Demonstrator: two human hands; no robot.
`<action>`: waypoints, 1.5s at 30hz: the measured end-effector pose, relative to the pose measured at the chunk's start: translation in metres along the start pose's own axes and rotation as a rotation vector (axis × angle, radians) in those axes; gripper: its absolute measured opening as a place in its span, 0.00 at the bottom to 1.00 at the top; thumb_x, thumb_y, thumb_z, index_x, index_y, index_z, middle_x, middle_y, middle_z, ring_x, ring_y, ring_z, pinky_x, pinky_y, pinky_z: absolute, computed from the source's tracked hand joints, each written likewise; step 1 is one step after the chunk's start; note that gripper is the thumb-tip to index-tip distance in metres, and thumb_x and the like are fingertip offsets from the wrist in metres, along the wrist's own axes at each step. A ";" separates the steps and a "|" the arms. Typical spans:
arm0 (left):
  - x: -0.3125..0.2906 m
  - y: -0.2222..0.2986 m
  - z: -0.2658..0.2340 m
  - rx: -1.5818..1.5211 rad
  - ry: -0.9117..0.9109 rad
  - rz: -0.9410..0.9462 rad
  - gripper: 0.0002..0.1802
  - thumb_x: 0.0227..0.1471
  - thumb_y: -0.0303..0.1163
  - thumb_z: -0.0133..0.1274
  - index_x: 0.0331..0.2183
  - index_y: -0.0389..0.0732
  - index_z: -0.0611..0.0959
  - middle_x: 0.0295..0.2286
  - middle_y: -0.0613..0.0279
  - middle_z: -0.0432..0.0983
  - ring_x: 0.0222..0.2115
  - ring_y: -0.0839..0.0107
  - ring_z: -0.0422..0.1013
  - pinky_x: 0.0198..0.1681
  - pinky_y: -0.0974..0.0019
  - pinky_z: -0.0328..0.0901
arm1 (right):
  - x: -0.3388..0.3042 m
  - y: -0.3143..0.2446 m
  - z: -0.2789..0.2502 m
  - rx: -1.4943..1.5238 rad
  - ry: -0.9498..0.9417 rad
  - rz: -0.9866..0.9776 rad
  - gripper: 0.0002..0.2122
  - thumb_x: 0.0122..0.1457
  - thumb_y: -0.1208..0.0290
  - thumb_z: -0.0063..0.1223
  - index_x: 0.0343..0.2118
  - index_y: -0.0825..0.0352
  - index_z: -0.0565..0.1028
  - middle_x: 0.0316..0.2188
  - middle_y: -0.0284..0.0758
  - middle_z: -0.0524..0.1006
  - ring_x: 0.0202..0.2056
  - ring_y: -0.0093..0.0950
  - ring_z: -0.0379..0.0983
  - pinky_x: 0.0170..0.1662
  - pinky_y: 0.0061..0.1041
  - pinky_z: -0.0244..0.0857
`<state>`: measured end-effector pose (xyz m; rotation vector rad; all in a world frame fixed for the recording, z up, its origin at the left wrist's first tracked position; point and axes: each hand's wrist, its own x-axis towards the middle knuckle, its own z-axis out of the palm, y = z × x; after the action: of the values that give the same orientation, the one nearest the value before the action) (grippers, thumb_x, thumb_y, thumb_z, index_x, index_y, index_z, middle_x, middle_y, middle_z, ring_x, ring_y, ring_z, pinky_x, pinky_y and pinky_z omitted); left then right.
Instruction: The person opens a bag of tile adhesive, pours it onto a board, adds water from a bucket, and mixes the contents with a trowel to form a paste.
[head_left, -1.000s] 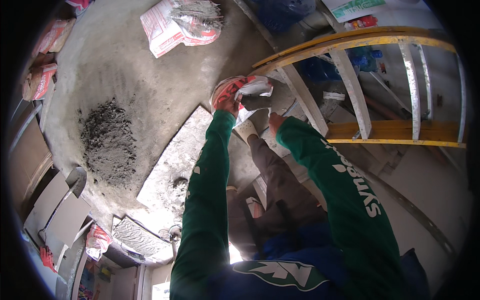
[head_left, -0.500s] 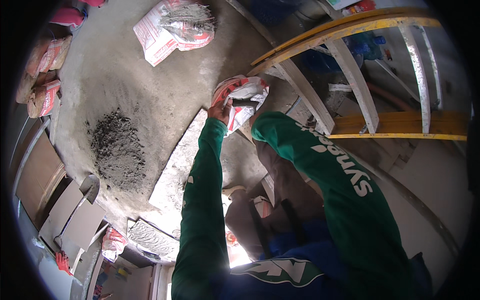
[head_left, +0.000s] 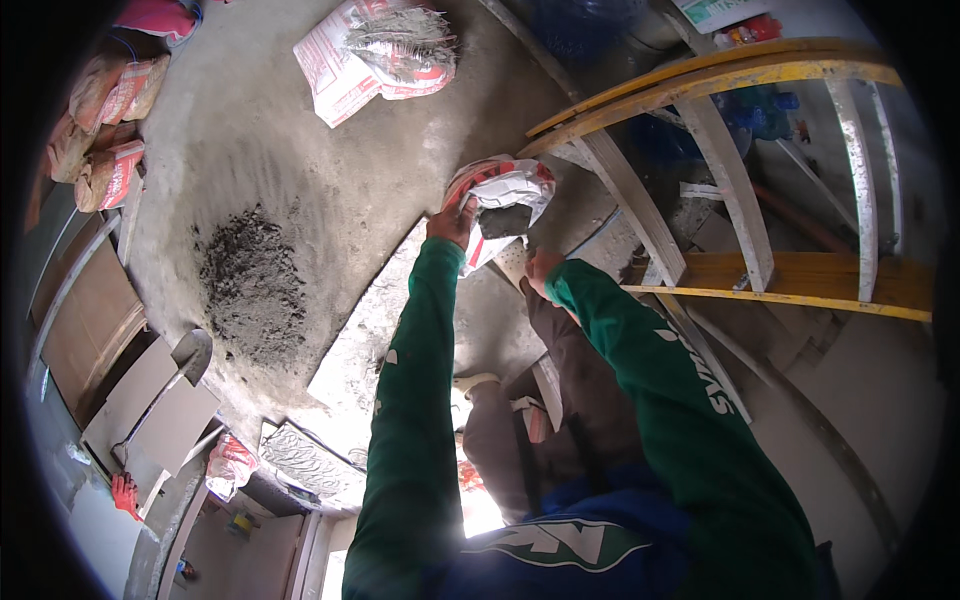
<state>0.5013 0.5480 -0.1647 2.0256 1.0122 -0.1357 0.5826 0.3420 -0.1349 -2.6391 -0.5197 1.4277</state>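
A white and red sack (head_left: 541, 182) stands on the floor in front of me, its top rolled down and its mouth facing up. Grey powder or mix (head_left: 505, 220) shows inside. My left hand (head_left: 452, 222) grips the sack's left rim, fingers closed on the folded edge. Just right of and nearer than the sack, my right hand (head_left: 543, 270) has its fingers curled; what they hold, if anything, is hidden. A light perforated shoe (head_left: 511, 262) shows between that hand and the sack.
A yellow-railed ladder (head_left: 720, 165) lies at the right. At the left are a heap of dark grey mix (head_left: 250, 285) and a shovel (head_left: 190, 352). A pale board (head_left: 375, 325) lies left of my legs. Another sack with grey material on it (head_left: 345, 70) lies farther off.
My right hand has come back toward me from the sack's right side and now shows past the sleeve. My left hand stays on the rim. The whole view has shifted slightly.
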 end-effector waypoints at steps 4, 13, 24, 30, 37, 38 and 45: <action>0.012 -0.009 0.002 -0.034 0.054 -0.009 0.32 0.57 0.64 0.44 0.42 0.46 0.84 0.29 0.42 0.80 0.35 0.44 0.76 0.37 0.49 0.69 | 0.017 0.014 -0.006 -0.266 0.135 -0.186 0.17 0.61 0.57 0.50 0.41 0.67 0.68 0.35 0.49 0.79 0.37 0.49 0.77 0.42 0.45 0.71; 0.044 -0.021 -0.008 -0.270 -0.130 -0.254 0.31 0.55 0.61 0.51 0.37 0.39 0.84 0.29 0.51 0.82 0.30 0.56 0.76 0.36 0.57 0.69 | -0.082 0.061 -0.056 0.040 -0.026 -0.134 0.22 0.60 0.53 0.52 0.47 0.67 0.66 0.30 0.51 0.79 0.35 0.51 0.77 0.41 0.47 0.71; 0.028 0.044 -0.009 0.207 -0.018 0.159 0.24 0.54 0.53 0.55 0.35 0.39 0.75 0.22 0.41 0.77 0.28 0.39 0.75 0.32 0.43 0.68 | -0.040 0.067 -0.028 0.083 0.038 -0.129 0.21 0.59 0.54 0.51 0.45 0.66 0.66 0.34 0.49 0.79 0.38 0.51 0.76 0.43 0.50 0.69; 0.023 0.024 0.006 0.184 -0.004 0.312 0.20 0.60 0.48 0.48 0.46 0.44 0.76 0.23 0.40 0.76 0.26 0.41 0.75 0.30 0.43 0.69 | 0.070 0.019 -0.015 -0.259 0.099 -0.260 0.21 0.60 0.51 0.51 0.42 0.67 0.69 0.32 0.45 0.80 0.39 0.49 0.77 0.42 0.45 0.70; 0.038 0.019 -0.010 0.118 0.010 0.218 0.23 0.58 0.51 0.49 0.38 0.39 0.81 0.21 0.38 0.75 0.26 0.40 0.74 0.30 0.45 0.68 | 0.000 0.051 -0.093 -0.045 -0.092 -0.154 0.21 0.62 0.53 0.48 0.44 0.69 0.71 0.39 0.46 0.80 0.42 0.46 0.77 0.48 0.43 0.70; 0.037 0.021 -0.008 0.108 0.054 0.198 0.25 0.58 0.53 0.50 0.38 0.38 0.81 0.21 0.38 0.75 0.26 0.39 0.74 0.31 0.45 0.68 | 0.002 0.043 -0.098 -0.092 -0.095 -0.119 0.21 0.61 0.53 0.49 0.44 0.69 0.71 0.39 0.46 0.80 0.42 0.46 0.77 0.48 0.43 0.70; 0.042 0.020 -0.003 0.162 -0.023 0.116 0.31 0.59 0.57 0.46 0.43 0.36 0.81 0.31 0.36 0.78 0.33 0.39 0.75 0.38 0.45 0.70 | -0.013 0.018 -0.105 0.030 -0.034 -0.068 0.24 0.59 0.51 0.53 0.48 0.69 0.70 0.40 0.46 0.80 0.41 0.45 0.78 0.46 0.41 0.72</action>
<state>0.5424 0.5694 -0.1679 2.2200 0.8911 -0.1834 0.6673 0.3283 -0.0710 -2.5522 -0.5811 1.4509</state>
